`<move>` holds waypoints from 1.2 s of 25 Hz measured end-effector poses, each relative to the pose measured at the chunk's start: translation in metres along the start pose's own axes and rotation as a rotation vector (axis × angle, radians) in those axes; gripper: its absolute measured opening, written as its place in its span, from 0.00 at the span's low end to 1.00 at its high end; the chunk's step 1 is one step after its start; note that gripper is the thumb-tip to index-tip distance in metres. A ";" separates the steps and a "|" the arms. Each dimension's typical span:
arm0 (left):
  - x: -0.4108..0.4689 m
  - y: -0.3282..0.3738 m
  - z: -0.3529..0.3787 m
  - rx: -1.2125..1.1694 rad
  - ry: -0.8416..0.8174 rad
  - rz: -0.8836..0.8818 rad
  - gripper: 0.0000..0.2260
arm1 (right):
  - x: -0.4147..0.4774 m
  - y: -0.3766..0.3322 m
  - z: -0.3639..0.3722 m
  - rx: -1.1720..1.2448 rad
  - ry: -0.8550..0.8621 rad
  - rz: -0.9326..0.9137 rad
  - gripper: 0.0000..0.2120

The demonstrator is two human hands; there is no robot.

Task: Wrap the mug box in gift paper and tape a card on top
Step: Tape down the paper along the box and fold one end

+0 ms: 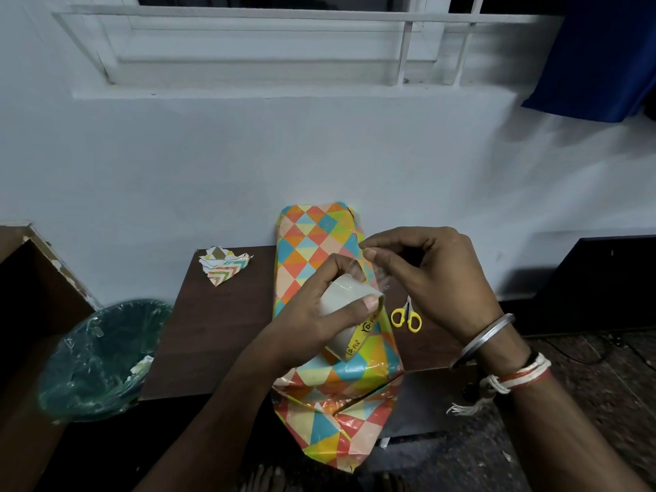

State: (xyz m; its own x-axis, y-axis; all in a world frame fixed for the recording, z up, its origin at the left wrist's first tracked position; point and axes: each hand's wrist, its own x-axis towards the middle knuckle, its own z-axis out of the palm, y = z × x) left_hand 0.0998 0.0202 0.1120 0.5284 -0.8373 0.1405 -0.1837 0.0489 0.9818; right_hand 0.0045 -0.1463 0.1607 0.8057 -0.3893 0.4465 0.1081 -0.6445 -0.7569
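Observation:
The mug box [312,250], covered in gift paper with coloured triangles, lies lengthwise on a small dark table [220,332]. Its near end hangs over the table's front edge with loose paper flaps. Above the box my left hand [319,314] grips a roll of clear tape [351,321], thumb across its side. My right hand [426,275] pinches the free end of the tape [376,275], pulled a short way off the roll. No card is in sight.
Small yellow-handled scissors [406,316] lie on the table right of the box. Crumpled paper scraps [225,266] sit at the table's back left corner. A lined waste bin [96,356] stands on the floor to the left. The wall is right behind the table.

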 end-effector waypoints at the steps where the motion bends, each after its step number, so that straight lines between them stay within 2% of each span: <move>1: 0.000 0.002 0.002 -0.035 0.004 -0.013 0.15 | 0.000 0.001 0.000 -0.002 0.008 0.002 0.03; 4: 0.000 0.004 0.002 -0.097 0.011 -0.049 0.09 | -0.001 0.000 0.004 -0.026 0.026 -0.027 0.03; 7: 0.003 0.004 -0.001 -0.106 0.024 -0.071 0.07 | -0.003 -0.005 0.010 -0.149 0.078 -0.159 0.04; 10: 0.004 0.003 -0.002 -0.098 0.037 -0.155 0.08 | -0.003 -0.006 0.009 -0.151 0.137 -0.193 0.03; 15: 0.005 -0.001 -0.002 -0.087 0.037 -0.112 0.16 | -0.002 -0.001 0.009 -0.100 0.122 -0.087 0.03; 17: 0.004 -0.001 -0.003 -0.159 0.013 -0.100 0.18 | -0.001 0.000 0.007 -0.099 0.119 -0.074 0.03; 19: 0.004 0.000 -0.002 -0.215 -0.007 -0.116 0.18 | 0.001 -0.002 0.005 -0.112 0.121 -0.085 0.04; 23: 0.009 0.000 -0.001 -0.082 0.024 -0.167 0.13 | -0.003 -0.003 0.015 -0.186 0.140 -0.163 0.05; 25: 0.010 0.000 -0.002 -0.080 0.008 -0.186 0.15 | -0.003 -0.001 0.016 -0.179 0.158 -0.159 0.04; 30: 0.006 -0.005 -0.007 -0.356 -0.045 -0.181 0.21 | 0.001 0.001 0.009 -0.057 0.114 0.019 0.04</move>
State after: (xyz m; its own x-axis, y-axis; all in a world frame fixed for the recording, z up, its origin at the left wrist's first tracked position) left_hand 0.1094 0.0191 0.1093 0.4878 -0.8722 -0.0368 0.2118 0.0774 0.9742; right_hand 0.0106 -0.1415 0.1556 0.7358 -0.4720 0.4857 0.0573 -0.6712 -0.7391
